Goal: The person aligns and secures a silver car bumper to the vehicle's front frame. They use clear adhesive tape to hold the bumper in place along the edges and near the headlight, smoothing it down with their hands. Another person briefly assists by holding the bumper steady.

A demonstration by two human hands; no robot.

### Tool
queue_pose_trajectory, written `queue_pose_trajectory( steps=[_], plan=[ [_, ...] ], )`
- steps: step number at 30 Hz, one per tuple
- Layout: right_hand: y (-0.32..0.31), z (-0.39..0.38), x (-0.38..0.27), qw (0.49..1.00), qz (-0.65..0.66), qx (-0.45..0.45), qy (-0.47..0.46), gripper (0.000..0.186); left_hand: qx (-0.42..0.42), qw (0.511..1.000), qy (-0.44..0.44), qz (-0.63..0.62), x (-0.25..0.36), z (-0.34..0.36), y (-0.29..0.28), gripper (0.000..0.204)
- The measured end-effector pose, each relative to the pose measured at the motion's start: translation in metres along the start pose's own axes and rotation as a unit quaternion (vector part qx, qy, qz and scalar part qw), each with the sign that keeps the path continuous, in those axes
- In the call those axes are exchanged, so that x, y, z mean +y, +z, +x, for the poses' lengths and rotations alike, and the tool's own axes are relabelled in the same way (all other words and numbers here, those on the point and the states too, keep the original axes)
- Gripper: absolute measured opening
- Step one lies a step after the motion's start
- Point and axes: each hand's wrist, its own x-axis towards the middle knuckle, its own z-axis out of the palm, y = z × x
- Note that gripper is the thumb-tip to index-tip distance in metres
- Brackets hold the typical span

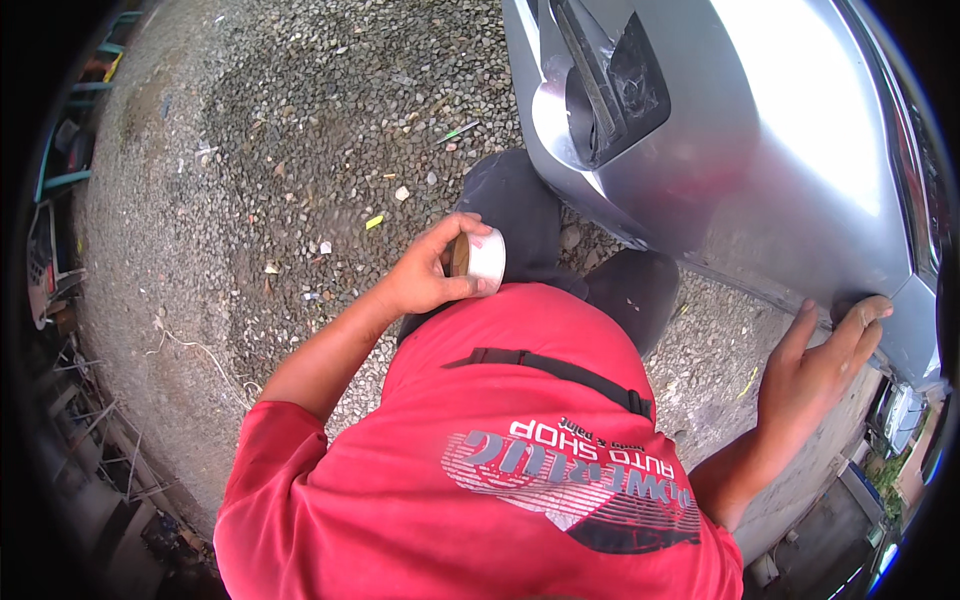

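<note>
My left hand [422,272] is closed around a roll of white tape [487,262], held above my lap with its brown core facing left. The thumb lies on the near side of the roll and the fingers on the far side. At the right, my right hand [822,362] reaches to the lower edge of a silver-grey car bumper [690,205]. Its thumb and fingers are apart, and the fingertips rest at the panel's edge beside a dark patch I cannot make out. The bumper has a dark opening [640,85] with scuffed edges.
Grey gravel [300,150] covers the ground, with a yellow scrap [374,222] and other small litter on it. A pale cord [200,347] lies at the left. Metal frames and clutter [95,430] line the left rim. Another vehicle [897,415] stands at the right.
</note>
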Motion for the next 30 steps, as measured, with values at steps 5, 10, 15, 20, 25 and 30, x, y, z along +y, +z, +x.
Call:
queue_pose_trajectory(
  steps=[5, 10, 15, 20, 25, 30],
  plan=[
    [0.001, 0.001, 0.002, 0.999, -0.026, 0.023, -0.028, 0.071, -0.001, 0.992, -0.028, -0.127, -0.019, -0.008, 0.001, 0.06],
    [0.003, 0.004, -0.001, 1.0, -0.002, 0.007, 0.004, 0.072, 0.018, 0.988, -0.02, -0.151, -0.022, -0.011, 0.002, 0.052],
    [-0.002, 0.003, -0.004, 1.0, -0.029, 0.008, 0.004, 0.073, 0.021, 0.988, -0.012, -0.151, -0.024, -0.007, -0.001, 0.037],
    [-0.002, 0.003, -0.005, 1.0, -0.017, 0.007, 0.006, 0.073, 0.078, 0.989, -0.023, -0.122, -0.027, 0.0, -0.002, 0.01],
    [-0.002, 0.004, -0.002, 1.0, -0.017, -0.003, 0.002, 0.073, -0.015, 1.0, -0.025, -0.003, -0.006, 0.005, -0.025, 0.018],
    [-0.001, 0.004, 0.004, 0.998, -0.044, 0.017, -0.035, 0.073, -0.143, 0.953, -0.017, 0.267, 0.068, 0.009, -0.046, 0.053]
  ],
)
